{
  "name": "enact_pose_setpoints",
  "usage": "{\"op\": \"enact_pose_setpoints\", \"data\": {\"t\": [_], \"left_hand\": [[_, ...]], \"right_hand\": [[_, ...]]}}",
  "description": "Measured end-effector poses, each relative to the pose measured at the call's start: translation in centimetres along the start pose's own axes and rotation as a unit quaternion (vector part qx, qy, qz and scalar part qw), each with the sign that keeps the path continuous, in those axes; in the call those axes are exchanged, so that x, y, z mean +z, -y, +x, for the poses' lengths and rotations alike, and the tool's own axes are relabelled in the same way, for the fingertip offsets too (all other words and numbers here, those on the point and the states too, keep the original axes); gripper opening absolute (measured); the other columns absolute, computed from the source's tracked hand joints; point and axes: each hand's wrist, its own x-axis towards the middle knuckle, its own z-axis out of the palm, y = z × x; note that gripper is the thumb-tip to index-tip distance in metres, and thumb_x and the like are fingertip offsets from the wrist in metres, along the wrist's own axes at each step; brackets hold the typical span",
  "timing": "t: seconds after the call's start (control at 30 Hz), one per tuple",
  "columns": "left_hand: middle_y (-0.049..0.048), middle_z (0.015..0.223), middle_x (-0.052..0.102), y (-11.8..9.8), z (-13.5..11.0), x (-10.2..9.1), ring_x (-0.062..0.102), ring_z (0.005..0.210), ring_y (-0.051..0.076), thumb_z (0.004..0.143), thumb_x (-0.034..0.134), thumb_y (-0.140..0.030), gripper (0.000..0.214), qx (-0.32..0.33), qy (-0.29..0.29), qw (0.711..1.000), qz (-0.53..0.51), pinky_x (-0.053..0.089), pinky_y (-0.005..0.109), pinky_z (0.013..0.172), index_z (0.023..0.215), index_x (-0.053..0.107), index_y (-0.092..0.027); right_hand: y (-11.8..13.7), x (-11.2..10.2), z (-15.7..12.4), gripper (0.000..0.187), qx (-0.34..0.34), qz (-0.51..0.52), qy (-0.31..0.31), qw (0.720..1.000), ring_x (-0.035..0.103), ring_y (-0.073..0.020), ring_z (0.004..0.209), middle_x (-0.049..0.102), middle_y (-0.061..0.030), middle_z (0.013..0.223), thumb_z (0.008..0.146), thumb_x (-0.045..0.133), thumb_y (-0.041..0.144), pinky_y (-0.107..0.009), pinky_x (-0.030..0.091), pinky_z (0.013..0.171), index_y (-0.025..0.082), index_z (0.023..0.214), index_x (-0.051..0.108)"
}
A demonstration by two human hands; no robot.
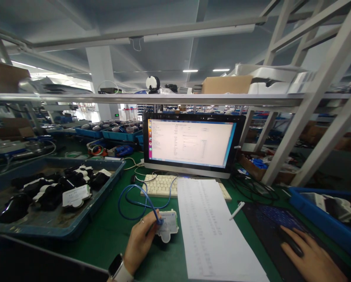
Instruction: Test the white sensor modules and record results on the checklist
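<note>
Left hand grips a small white device on the green mat, blue cable plugged into it. Right hand sits on a mouse on the dark pad. Paper lies between them, monitor and keyboard behind.

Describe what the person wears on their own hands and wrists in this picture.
The left hand is bare of gloves, with a thin ring on one finger and a smartwatch with a dark square face and pale strap on the wrist. The right hand is also gloveless; no ring, watch or sleeve shows there.
</note>
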Motion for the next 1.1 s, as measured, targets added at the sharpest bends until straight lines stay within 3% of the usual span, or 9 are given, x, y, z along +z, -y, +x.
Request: {"op": "enact_pose_setpoints", "data": {"t": [0.2,0.3,0.4,0.47,0.53,0.63,0.77,0.97,1.1], "left_hand": [[0.005,0.099,0.071,-0.9,0.6,-0.6,0.069,0.092,0.018,0.09,0.052,-0.027,0.018,-0.081,-0.027,0.996,0.018,0.057,0.026,0.079,0.107,0.057,-0.022],[0.0065,0.091,0.069,-0.9,0.1,-2.2,0.07,0.082,0.019,0.087,0.053,-0.038,0.026,-0.16,-0.102,0.979,0.079,0.058,0.029,0.071,0.104,0.055,-0.019],[0.0049,0.081,0.068,-0.2,-0.9,-4.5,0.068,0.068,0.019,0.083,0.05,-0.047,0.034,-0.244,-0.081,0.957,0.132,0.056,0.028,0.061,0.101,0.055,-0.018],[0.0033,0.076,0.067,0.5,-1.5,-5.9,0.066,0.062,0.02,0.081,0.046,-0.048,0.037,-0.298,-0.008,0.937,0.183,0.054,0.029,0.057,0.1,0.058,-0.019],[0.0034,0.077,0.068,1.2,-2.0,-6.8,0.066,0.063,0.021,0.081,0.043,-0.046,0.038,-0.331,0.072,0.91,0.239,0.053,0.031,0.054,0.102,0.059,-0.02],[0.01,0.091,0.066,0.9,-2.7,-6.4,0.067,0.076,0.026,0.085,0.037,-0.043,0.041,-0.266,0.082,0.91,0.306,0.055,0.037,0.062,0.106,0.059,-0.016],[0.017,0.111,0.061,-2.7,-3.7,-3.5,0.061,0.1,0.028,0.089,0.043,-0.035,0.037,-0.041,-0.004,0.955,0.294,0.052,0.043,0.085,0.114,0.056,-0.011],[0.0086,0.116,0.065,-8.6,-4.2,1.4,0.058,0.114,0.02,0.086,0.047,-0.01,0.032,0.136,0.087,0.977,0.141,0.048,0.034,0.098,0.115,0.058,-0.016],[0.0099,0.114,0.067,-9.2,-4.2,2.9,0.06,0.112,0.021,0.085,0.048,-0.014,0.031,0.158,0.125,0.976,0.083,0.051,0.038,0.097,0.114,0.059,-0.014]], "right_hand": [[0.2,0.2,0.1,0.05,0.009,-0.012,-0.017,1.0,0.064,-0.0344,0.087,0.065,-0.0136,0.108,0.077,0.042,0.052,-0.051,0.052,0.075,0.024,0.111,0.066],[1.6,-0.8,0.4,0.046,-0.013,-0.045,-0.088,0.995,0.058,-0.0408,0.101,0.065,-0.0176,0.106,0.075,0.045,0.053,-0.055,0.047,0.08,0.026,0.104,0.068],[5.0,-3.3,1.0,0.037,-0.048,-0.056,-0.145,0.987,0.05,-0.041,0.114,0.064,-0.0191,0.109,0.076,0.045,0.049,-0.056,0.039,0.091,0.026,0.094,0.068],[8.0,-5.0,1.8,0.034,-0.037,-0.017,-0.096,0.995,0.057,-0.0353,0.102,0.066,-0.0158,0.099,0.078,0.043,0.045,-0.05,0.043,0.086,0.022,0.087,0.066],[10.9,-6.0,3.0,0.03,0.046,0.044,0.033,0.997,0.061,-0.0285,0.09,0.067,-0.0127,0.091,0.079,0.041,0.041,-0.04,0.046,0.078,0.02,0.083,0.063],[14.2,-5.4,5.2,0.029,0.13,0.091,0.201,0.967,0.063,-0.0203,0.072,0.068,-0.0072,0.077,0.085,0.042,0.041,-0.03,0.046,0.066,0.021,0.075,0.06],[16.2,-2.6,8.0,0.044,0.19,0.1,0.313,0.925,0.057,-0.016,0.048,0.059,-0.0053,0.051,0.088,0.046,0.048,-0.029,0.044,0.054,0.017,0.057,0.056],[16.1,-0.7,10.3,0.027,0.269,0.166,0.367,0.875,0.061,-0.0142,0.082,0.063,-0.0048,0.099,0.089,0.057,0.036,-0.033,0.053,0.073,0.014,0.104,0.059],[16.2,-1.9,9.2,0.027,0.292,0.279,0.352,0.844,0.06,-0.0122,0.075,0.062,-0.0034,0.094,0.09,0.054,0.038,-0.029,0.053,0.065,0.014,0.103,0.059]]}}
